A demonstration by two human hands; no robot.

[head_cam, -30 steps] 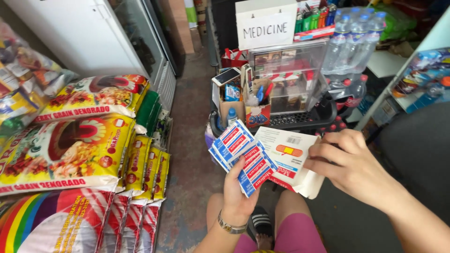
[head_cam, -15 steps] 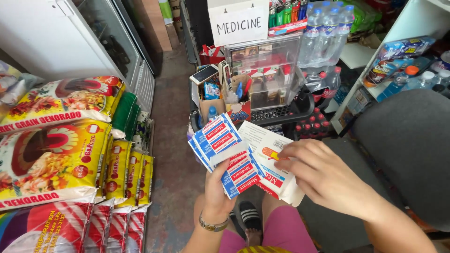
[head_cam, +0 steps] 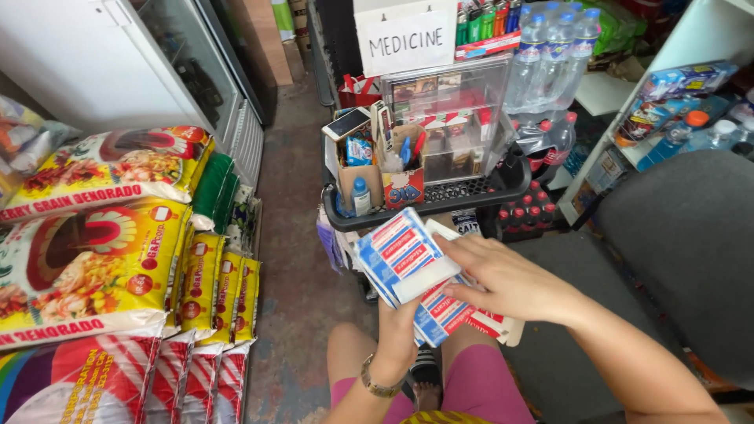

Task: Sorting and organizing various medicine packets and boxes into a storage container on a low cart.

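Comparing this moment with the two earlier views, your right hand [head_cam: 503, 279] has moved in from the right edge of the white carton [head_cam: 503, 326] and now lies across the top of the bandage strips [head_cam: 404, 255]. Half a second ago it rested on the carton's printed face, clear of the strips; now its fingertips [head_cam: 449, 245] touch the upper right side of the fan, just above a plain white strip [head_cam: 424, 280] lying across the blue-and-red ones. The hand is partly open, fingers extended and slightly curled, pressing rather than gripping; you cannot tell from this view whether the thumb pinches anything beneath.

Your left hand [head_cam: 399, 334] is closed around the lower end of the fan from below, as it was earlier, with a metal bracelet [head_cam: 378, 382] at the wrist. The strips sit lower and closer to your body than before, held above your knees and in front of the black basket [head_cam: 428, 210] of small goods. The carton is now largely covered by your right hand and the strips; only its lower right corner shows.

Judged from these positions, the work has shifted from handling the carton to handling the strips themselves, the fan being steadied or gathered between both hands.

Rice sacks [head_cam: 86, 259] stand stacked at your left, water bottles [head_cam: 550, 55] behind the basket.
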